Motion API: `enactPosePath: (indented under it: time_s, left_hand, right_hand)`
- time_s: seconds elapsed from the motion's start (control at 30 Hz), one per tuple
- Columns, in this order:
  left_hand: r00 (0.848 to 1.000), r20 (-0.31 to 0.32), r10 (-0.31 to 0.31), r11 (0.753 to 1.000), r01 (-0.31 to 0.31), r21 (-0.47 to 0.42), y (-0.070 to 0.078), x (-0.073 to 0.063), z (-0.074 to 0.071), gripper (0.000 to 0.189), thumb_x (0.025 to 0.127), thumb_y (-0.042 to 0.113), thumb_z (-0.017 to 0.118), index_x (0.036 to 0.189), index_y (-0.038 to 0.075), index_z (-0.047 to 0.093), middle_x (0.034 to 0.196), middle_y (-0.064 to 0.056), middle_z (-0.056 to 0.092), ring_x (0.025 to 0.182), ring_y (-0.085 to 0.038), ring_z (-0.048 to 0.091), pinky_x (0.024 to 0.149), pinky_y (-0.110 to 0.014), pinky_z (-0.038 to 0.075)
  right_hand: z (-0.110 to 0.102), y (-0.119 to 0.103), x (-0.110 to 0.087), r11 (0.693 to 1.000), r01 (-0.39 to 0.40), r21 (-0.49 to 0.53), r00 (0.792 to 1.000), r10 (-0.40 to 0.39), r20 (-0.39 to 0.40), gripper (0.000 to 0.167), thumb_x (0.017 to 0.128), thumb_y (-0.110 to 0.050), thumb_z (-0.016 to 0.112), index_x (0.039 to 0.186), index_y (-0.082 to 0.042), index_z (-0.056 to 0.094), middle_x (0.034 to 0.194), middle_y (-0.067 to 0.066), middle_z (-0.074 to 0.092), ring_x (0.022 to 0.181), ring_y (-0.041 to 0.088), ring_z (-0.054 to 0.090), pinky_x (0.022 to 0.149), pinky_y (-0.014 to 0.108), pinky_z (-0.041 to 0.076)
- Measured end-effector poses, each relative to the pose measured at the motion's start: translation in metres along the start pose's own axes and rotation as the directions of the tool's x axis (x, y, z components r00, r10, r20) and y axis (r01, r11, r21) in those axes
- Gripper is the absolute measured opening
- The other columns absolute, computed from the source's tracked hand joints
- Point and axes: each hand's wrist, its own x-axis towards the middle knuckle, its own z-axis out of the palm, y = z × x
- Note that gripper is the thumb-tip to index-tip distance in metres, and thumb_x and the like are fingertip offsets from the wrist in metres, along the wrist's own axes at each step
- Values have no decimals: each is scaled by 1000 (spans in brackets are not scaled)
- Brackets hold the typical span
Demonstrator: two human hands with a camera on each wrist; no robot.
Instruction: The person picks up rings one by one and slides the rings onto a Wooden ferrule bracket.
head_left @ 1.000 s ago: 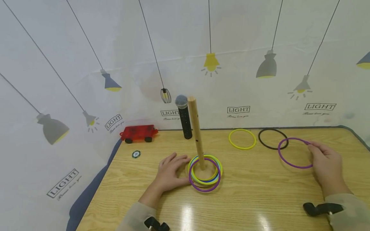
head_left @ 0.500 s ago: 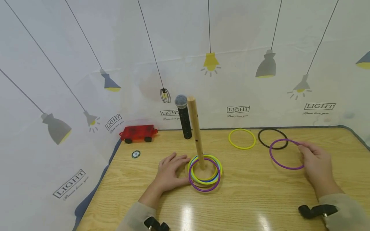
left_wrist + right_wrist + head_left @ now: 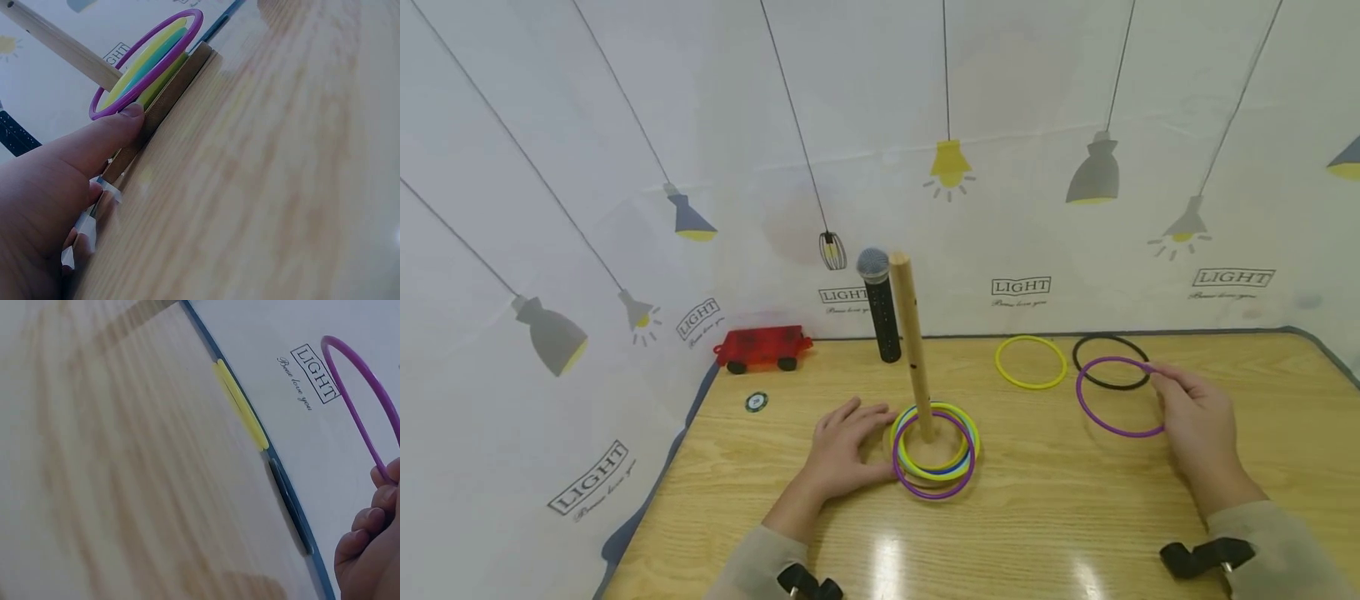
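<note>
A wooden ring-toss stand, its peg upright, stands mid-table. Several rings in yellow, blue, pale green and purple lie round the foot of the peg; the purple ring is uppermost and off-centre. My left hand holds the stand's round base from the left, thumb at the near side and fingers at the far side, partly hidden. Over the table's right side, my right hand pinches another purple ring by its right edge. In the right wrist view this ring is tilted up above the tabletop.
A yellow ring and a black ring lie flat near the table's back edge. Behind the peg stands a black microphone. A red toy wagon and a round chip are at the back left, before a printed wall covering.
My right hand has moved left with the purple ring, which now overlaps more of the black ring in the head view. The left hand and the stand have stayed put.
</note>
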Motion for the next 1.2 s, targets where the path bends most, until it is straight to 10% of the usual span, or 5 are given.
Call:
enactPosePath:
  time_s: [0.4,0.9,1.2]
  left_hand:
    - [1000,-21,9,1000,-9,-3,-2,0,5,77,82,66,82,149,31,65,159,7,54,157,-36,30,121,-63,18]
    - [1000,-27,14,1000,-14,0,-3,0,3,77,82,66,82,149,32,65,158,7,55,157,-36,31,121,-63,18]
    - [1000,-7,9,1000,-9,-9,-2,1,1,77,83,67,81,149,32,64,159,7,53,157,-36,29,121,-63,18]
  right_hand:
    - [18,-22,-17,992,120,-31,992,-118,44,42,107,-34,65,136,-4,74,112,-22,68,100,5,55,72,12,48]
    - [56,-70,-30,961,269,65,958,-274,84,28,107,-25,66,122,-5,80,80,-15,66,75,8,56,62,16,46]
    - [75,-113,-38,909,360,210,904,-395,164,29,109,-22,64,123,0,77,67,-2,54,54,11,41,46,24,35]
